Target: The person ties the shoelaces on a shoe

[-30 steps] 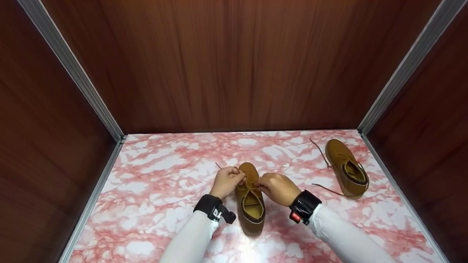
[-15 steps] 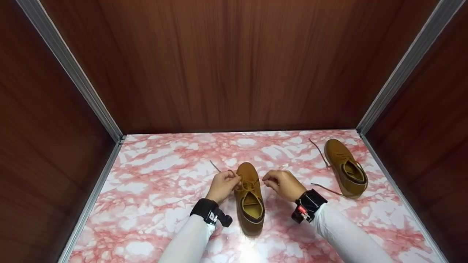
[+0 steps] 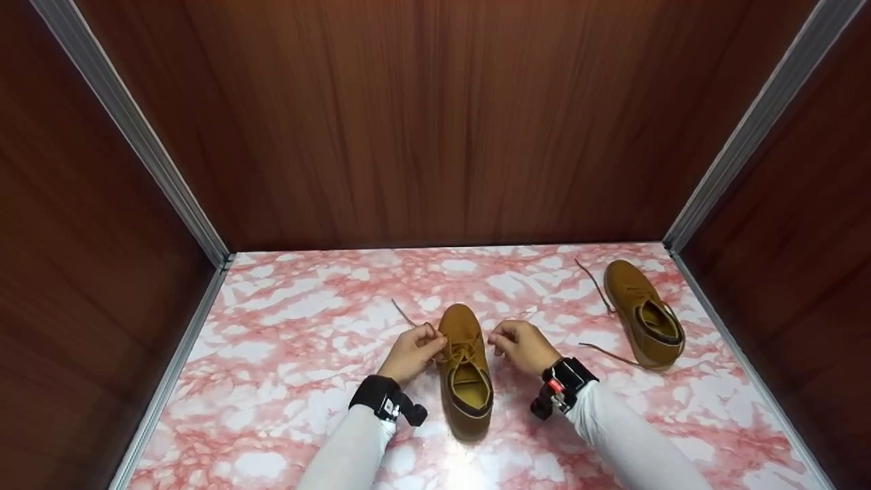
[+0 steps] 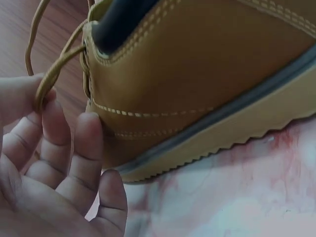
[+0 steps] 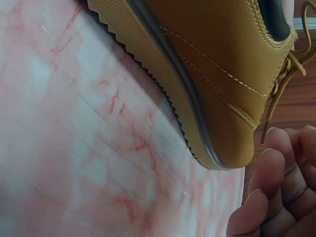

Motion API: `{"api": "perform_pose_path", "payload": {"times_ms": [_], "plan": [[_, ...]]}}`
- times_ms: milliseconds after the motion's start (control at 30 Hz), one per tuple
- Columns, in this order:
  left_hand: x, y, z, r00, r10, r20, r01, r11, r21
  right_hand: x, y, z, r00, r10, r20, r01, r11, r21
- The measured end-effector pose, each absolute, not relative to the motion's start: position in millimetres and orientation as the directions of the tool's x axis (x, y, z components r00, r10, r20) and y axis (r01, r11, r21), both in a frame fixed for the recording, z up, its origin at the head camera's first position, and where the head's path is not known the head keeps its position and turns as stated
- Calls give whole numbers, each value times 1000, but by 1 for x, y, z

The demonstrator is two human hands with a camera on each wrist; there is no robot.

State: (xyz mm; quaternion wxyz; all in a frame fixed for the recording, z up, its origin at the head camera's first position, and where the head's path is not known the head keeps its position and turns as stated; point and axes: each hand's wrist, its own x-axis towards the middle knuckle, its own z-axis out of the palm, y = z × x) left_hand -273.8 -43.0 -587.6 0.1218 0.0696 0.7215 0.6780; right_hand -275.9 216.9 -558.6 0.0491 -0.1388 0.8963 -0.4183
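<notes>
Left hand pinching shoelace, right hand loosely curled, seemingly empty, strap marking illegible

Glare and gloom

Glare whitened the table near the shoe, while the side walls fell dim. In the left wrist view the table looked blurred; in the right, soft shadow edged the sole.
</notes>
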Motion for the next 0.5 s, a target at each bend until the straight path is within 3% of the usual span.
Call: {"api": "perform_pose_path", "payload": {"times_ms": [500], "plan": [[-273,-47,-605,-943,305,-134,-147,-20,989,-287,199,-560,-974,-222,-40,-110,626,-772]]}}
